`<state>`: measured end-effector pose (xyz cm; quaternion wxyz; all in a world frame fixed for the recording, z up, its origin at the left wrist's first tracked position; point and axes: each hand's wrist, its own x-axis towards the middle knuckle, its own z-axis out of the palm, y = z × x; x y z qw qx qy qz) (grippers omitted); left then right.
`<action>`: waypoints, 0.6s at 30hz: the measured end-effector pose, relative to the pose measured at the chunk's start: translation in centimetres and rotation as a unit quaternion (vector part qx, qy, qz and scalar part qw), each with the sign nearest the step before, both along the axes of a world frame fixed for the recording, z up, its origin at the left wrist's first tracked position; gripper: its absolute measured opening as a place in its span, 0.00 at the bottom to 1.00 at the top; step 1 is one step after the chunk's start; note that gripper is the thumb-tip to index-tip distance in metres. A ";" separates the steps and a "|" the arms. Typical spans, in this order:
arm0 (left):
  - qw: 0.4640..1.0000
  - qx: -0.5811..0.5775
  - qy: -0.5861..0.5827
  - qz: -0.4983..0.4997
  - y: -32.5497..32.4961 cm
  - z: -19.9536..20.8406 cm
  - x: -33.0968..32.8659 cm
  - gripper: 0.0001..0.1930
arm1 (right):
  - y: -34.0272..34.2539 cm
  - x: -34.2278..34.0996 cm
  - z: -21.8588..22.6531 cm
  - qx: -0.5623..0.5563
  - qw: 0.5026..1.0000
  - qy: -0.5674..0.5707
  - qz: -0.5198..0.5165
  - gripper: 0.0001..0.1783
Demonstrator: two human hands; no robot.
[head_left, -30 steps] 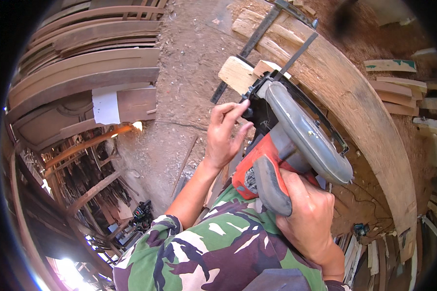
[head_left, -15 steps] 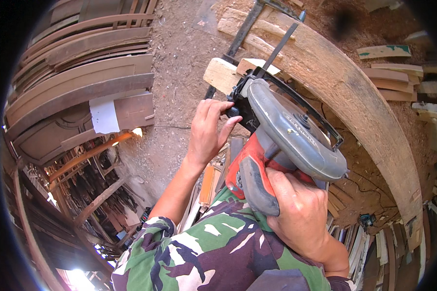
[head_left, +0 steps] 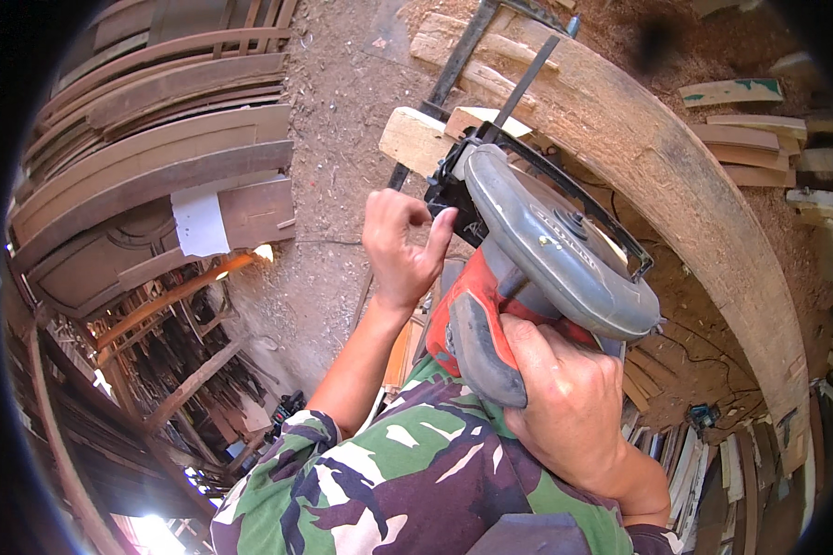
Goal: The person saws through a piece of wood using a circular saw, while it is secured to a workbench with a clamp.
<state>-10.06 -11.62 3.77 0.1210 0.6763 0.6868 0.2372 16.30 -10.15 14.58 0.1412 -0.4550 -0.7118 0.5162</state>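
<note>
A circular saw [head_left: 565,245] with a grey blade guard and a red-and-black handle is held in front of my body. My right hand [head_left: 565,388] is wrapped round its rear handle. At the saw's black base plate, my left hand [head_left: 403,245] has its fingers curled and its thumb raised beside the plate's edge. Whatever lies between those fingers is hidden. A thin metal bar [head_left: 528,81] sticks out from the front of the saw. Past the base plate, a pale wood block [head_left: 415,141] lies against a dark clamp bar [head_left: 458,60].
A broad, curved-looking timber plank [head_left: 676,166], dusted with sawdust, runs from top centre down the right. Wooden panels [head_left: 157,162] are stacked at left. Offcuts [head_left: 745,153] lie at far right, and wood strips [head_left: 731,472] at lower right. A cord crosses the ground.
My left fingers have curled in and no longer visibly pinch the saw's black knob; the thumb now points up. The saw has shifted slightly left, with my right hand still on it.
</note>
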 end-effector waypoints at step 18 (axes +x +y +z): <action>0.909 0.014 -0.335 0.247 -7.5 -4.5 2.0 0.13 | 0.3 0.2 0.3 -0.020 1.000 -0.005 0.017 0.34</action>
